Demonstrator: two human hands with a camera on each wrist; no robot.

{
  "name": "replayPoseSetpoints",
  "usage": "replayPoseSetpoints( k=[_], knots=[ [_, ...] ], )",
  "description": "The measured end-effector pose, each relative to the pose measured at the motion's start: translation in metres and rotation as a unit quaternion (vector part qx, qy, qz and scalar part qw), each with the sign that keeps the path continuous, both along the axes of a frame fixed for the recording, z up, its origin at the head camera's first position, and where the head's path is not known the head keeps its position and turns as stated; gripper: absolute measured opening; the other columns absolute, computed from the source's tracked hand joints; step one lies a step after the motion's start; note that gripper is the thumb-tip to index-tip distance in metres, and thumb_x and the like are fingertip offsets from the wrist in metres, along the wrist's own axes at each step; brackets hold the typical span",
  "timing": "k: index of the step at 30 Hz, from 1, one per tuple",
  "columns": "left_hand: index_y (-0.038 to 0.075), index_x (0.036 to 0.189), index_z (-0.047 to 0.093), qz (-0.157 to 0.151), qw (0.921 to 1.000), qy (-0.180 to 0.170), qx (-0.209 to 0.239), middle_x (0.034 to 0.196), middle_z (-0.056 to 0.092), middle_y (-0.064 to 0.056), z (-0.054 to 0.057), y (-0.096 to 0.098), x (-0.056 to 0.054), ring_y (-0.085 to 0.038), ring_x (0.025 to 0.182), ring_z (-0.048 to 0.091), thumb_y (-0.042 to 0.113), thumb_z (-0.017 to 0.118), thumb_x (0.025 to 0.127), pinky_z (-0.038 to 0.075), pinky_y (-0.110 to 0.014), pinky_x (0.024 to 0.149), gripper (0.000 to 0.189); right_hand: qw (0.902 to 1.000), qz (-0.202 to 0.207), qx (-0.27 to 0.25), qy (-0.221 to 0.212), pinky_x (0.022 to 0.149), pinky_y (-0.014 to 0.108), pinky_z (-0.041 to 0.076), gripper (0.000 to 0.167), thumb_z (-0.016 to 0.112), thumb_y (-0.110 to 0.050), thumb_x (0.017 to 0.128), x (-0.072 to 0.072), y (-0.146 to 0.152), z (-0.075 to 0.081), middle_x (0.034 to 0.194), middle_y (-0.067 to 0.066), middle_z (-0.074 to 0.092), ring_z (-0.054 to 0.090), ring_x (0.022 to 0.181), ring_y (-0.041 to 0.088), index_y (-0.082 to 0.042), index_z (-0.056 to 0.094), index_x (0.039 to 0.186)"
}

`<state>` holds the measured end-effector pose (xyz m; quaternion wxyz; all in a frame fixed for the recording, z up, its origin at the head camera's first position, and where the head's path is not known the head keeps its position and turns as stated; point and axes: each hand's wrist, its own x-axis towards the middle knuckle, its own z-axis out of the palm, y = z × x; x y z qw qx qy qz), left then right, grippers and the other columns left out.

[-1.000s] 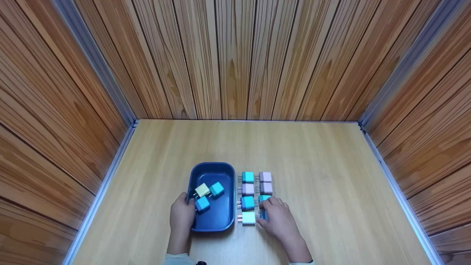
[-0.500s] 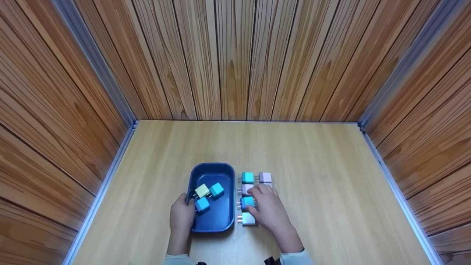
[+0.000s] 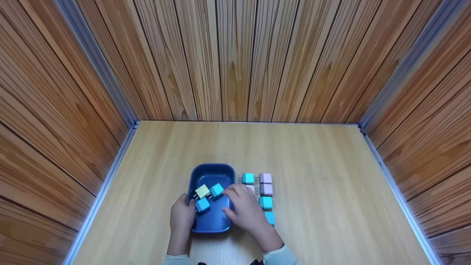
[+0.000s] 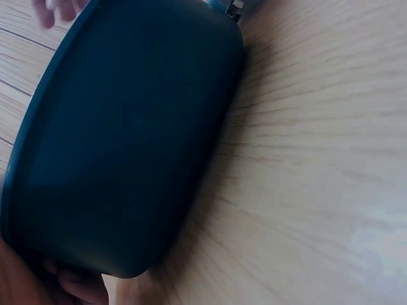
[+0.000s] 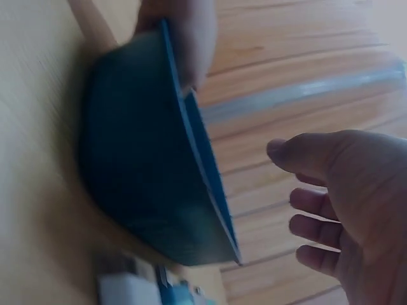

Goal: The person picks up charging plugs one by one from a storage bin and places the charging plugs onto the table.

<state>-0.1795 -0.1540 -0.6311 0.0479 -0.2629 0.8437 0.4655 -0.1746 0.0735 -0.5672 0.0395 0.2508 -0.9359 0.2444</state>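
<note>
My left hand [image 3: 182,215] grips the left wall of a blue rectangular tray [image 3: 213,222], thumb over the rim. Inside lie a pale yellow charger plug [image 3: 202,190], a teal one [image 3: 216,190] and a blue one [image 3: 202,205], all with metal prongs. Above the tray's right rim is my right hand [image 3: 244,208], its fingertips near the teal plug in the head view. The right wrist view shows this hand [image 5: 356,197] holding nothing, its thumb and fingers apart. In the left wrist view the tray's outer wall [image 4: 127,140] fills much of the picture.
Right of the tray, plugs stand in two columns, among them a teal plug [image 3: 248,178], lilac plugs [image 3: 265,178] and a blue plug [image 3: 269,218]. My right hand hides part of the nearer column. Wood-panelled walls [image 3: 235,66] with metal corner strips enclose the wooden table [image 3: 331,176].
My right hand has moved left, from the lower plugs of the right column across the nearer column to over the tray. The left hand and the tray have stayed in place.
</note>
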Motion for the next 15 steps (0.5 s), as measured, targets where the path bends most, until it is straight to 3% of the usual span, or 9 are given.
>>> replayPoseSetpoints(
  k=[8,15],
  knots=[
    [0.01,0.102,0.061,0.002,1.0,-0.003,0.007,0.08,0.049,-0.006,-0.001,0.0,-0.002,-0.024,0.076,0.052,0.019,0.054,0.104,0.038,-0.035,0.061,0.011,0.9988,0.044,-0.018,0.01,0.11,0.041,0.044,0.049,0.068,-0.045,0.097,-0.001,-0.033,-0.017,0.139,-0.005,0.055,0.05,0.128,0.014,-0.028,0.057,0.142],
    [0.011,0.094,0.057,-0.008,0.9999,0.007,-0.001,0.075,0.042,-0.003,-0.002,-0.003,-0.001,-0.023,0.071,0.05,0.019,0.054,0.104,0.037,-0.034,0.06,0.013,0.9979,0.062,-0.018,0.009,0.113,0.045,0.04,0.052,0.07,-0.038,0.098,-0.003,-0.06,-0.017,0.142,-0.003,0.053,0.048,0.132,0.016,-0.023,0.054,0.145]
  ],
)
